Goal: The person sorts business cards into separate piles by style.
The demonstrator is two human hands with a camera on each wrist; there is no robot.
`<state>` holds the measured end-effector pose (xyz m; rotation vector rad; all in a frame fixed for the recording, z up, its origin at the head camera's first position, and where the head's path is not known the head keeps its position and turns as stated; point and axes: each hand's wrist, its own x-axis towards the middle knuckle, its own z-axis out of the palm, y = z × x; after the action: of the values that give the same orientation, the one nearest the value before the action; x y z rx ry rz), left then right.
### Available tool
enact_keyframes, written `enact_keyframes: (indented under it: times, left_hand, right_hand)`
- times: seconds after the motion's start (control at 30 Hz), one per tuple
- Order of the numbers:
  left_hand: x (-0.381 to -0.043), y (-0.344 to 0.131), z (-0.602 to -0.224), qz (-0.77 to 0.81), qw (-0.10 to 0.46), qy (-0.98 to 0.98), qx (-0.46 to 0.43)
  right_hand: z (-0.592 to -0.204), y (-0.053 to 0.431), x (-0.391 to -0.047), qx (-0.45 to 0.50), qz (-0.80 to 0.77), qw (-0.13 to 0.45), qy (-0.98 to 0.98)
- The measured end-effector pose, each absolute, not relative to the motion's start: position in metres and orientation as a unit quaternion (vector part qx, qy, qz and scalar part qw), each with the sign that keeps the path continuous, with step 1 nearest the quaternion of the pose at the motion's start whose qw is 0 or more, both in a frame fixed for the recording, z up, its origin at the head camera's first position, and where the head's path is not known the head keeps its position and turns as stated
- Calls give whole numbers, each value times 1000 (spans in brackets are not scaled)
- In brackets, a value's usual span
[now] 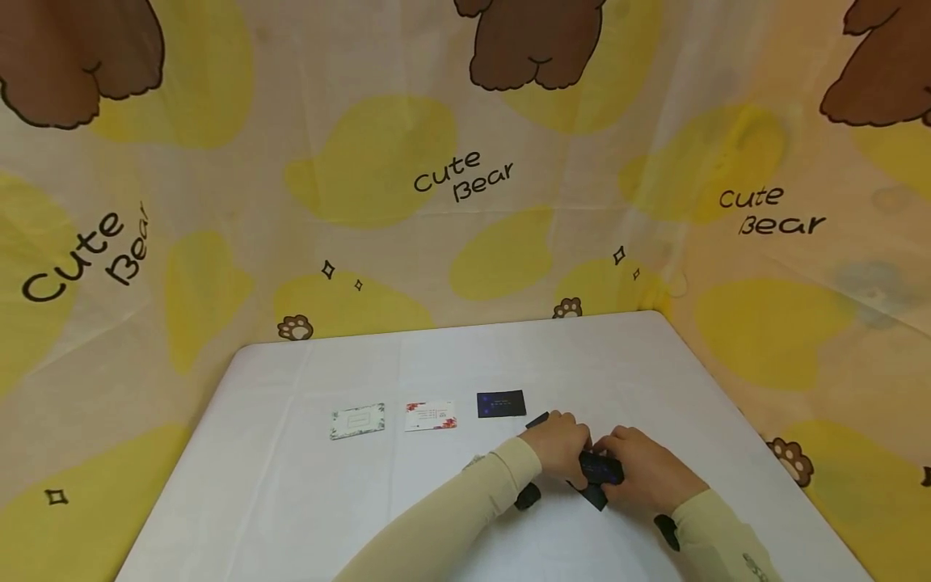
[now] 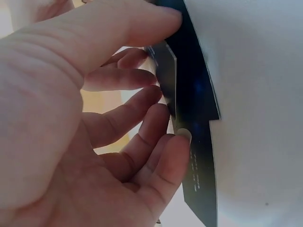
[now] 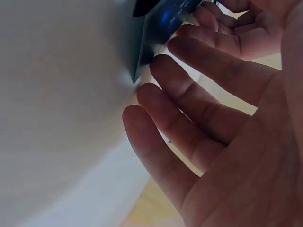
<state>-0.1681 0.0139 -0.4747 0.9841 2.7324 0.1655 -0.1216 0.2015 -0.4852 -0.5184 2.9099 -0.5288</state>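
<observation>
Several dark business cards (image 1: pixel 600 467) overlap between the two hands, low over the white table. My left hand (image 1: pixel 558 444) holds them, its thumb (image 2: pixel 156 21) on one side and curled fingers on the other in the left wrist view. My right hand (image 1: pixel 650 469) grips the near right end of the dark cards, with its fingertips (image 3: pixel 163 66) along their edge. The right thumb is hidden in the right wrist view. Beyond the left hand, another dark card (image 1: pixel 537 420) shows partly, the rest covered by the fingers.
To the left lie a dark blue card (image 1: pixel 501 403), a white card with red flowers (image 1: pixel 431 415) and a white card with a green leaf border (image 1: pixel 358 421), in a row. The white table (image 1: pixel 320 517) meets yellow bear-print cloth (image 1: pixel 364 267) at its back and sides.
</observation>
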Motion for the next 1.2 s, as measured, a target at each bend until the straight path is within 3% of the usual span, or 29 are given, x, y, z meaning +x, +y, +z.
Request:
enact_keyframes:
  times: [0.2, 0.43, 0.67, 1.2]
  left_hand:
    - [-175, -12, -466, 49, 89, 941, 322]
    - [-208, -66, -462, 93, 37, 962, 256]
    - [-223, -106, -480, 116, 41, 974, 189]
    - [-226, -122, -485, 155, 67, 969, 179]
  right_hand:
    - [-479, 181, -140, -201, -169, 52, 964]
    - [-477, 132, -187, -222, -167, 13, 961]
    - [-487, 92, -220, -246, -156, 21, 956]
    - [-495, 86, -226, -245, -156, 37, 956]
